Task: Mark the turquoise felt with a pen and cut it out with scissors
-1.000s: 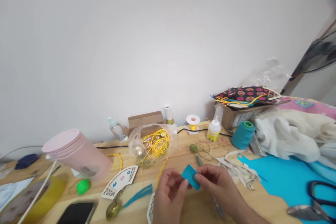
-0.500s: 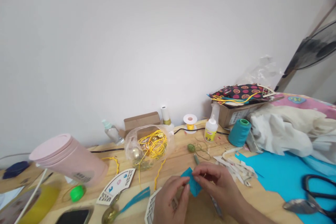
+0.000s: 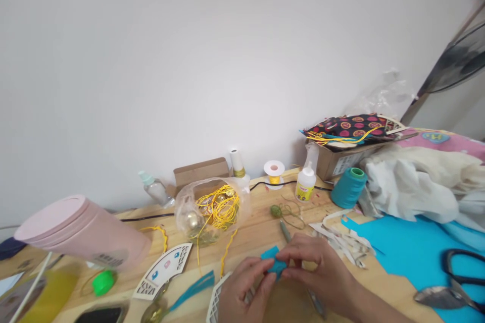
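Between my two hands is a small piece of blue fabric (image 3: 270,252), bent or folded where the fingers press it. My left hand (image 3: 246,285) pinches its left side between thumb and index finger. On its right side, my right hand (image 3: 316,267) pinches it with thumb and fingertips. A grey pen (image 3: 285,231) lies on the table, partly hidden beneath my right hand. Beside my left hand, a white lattice-cut piece (image 3: 215,299) shows only in part. Left of that lie some blue fabric strips (image 3: 193,290) and a white fan-shaped piece (image 3: 162,271).
Black-handled scissors (image 3: 450,282) rest on a large blue sheet (image 3: 397,250) at right, near white scraps (image 3: 344,242). A glue bottle (image 3: 305,182), teal thread cone (image 3: 349,187) and plastic bag of yellow cord (image 3: 217,207) stand behind. A pink tumbler (image 3: 94,237) leans at left.
The blue fabric, spread taller half a second ago, is now folded down smaller between my fingers. Both hands stay in nearly the same place; the view has shifted slightly.
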Action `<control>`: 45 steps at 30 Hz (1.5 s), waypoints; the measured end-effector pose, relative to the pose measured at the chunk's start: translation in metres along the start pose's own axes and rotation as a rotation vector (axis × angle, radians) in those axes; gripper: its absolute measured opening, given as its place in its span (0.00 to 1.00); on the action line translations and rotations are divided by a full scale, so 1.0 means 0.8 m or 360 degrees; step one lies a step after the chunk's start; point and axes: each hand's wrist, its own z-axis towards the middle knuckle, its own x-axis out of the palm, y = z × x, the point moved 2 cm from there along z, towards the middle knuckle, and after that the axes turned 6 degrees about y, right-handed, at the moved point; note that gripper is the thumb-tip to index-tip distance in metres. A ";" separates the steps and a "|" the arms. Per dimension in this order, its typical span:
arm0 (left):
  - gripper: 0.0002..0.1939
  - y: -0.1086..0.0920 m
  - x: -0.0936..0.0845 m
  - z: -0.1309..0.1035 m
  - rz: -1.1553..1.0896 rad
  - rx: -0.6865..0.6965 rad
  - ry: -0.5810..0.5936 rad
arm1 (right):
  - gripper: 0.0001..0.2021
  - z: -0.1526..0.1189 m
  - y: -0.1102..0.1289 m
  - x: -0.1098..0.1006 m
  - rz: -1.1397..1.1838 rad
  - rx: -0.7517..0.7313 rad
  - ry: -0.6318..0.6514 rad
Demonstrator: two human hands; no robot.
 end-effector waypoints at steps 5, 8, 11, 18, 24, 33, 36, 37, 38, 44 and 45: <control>0.07 0.004 0.001 -0.002 -0.0099 -0.0021 0.0047 | 0.10 -0.002 -0.003 0.001 -0.0070 -0.0049 -0.0011; 0.09 0.009 0.003 -0.004 -0.0282 -0.0161 0.0043 | 0.09 -0.003 -0.002 0.003 -0.0048 -0.0018 -0.0018; 0.08 0.011 0.006 -0.004 -0.0442 -0.0167 0.0081 | 0.10 -0.004 0.000 0.004 -0.0045 -0.0013 -0.0026; 0.09 0.016 0.006 -0.004 -0.0252 0.0006 0.0192 | 0.15 -0.002 0.000 0.003 -0.0082 0.0029 0.0017; 0.14 0.014 0.000 -0.002 0.0071 0.0153 0.0171 | 0.17 -0.002 -0.003 0.003 -0.0140 0.0097 0.0015; 0.15 0.003 0.001 -0.002 -0.0026 0.0156 0.0143 | 0.15 0.001 -0.001 -0.004 -0.0186 -0.0291 0.0029; 0.14 0.002 0.004 -0.003 -0.0022 0.0117 0.0142 | 0.13 0.000 -0.001 -0.004 -0.0284 -0.0468 0.0032; 0.14 0.002 0.004 -0.003 -0.0012 0.0110 0.0143 | 0.13 -0.001 0.000 -0.003 -0.0317 -0.0501 0.0042; 0.14 0.002 0.004 -0.003 0.0001 0.0110 0.0144 | 0.12 -0.001 0.001 -0.003 -0.0349 -0.0528 0.0050; 0.14 0.004 0.001 -0.002 0.0186 0.0175 0.0255 | 0.11 -0.003 0.003 -0.001 -0.0499 -0.0589 0.0013; 0.14 0.004 0.000 -0.002 0.0201 0.0161 0.0238 | 0.10 -0.004 0.004 -0.001 -0.0503 -0.0596 0.0005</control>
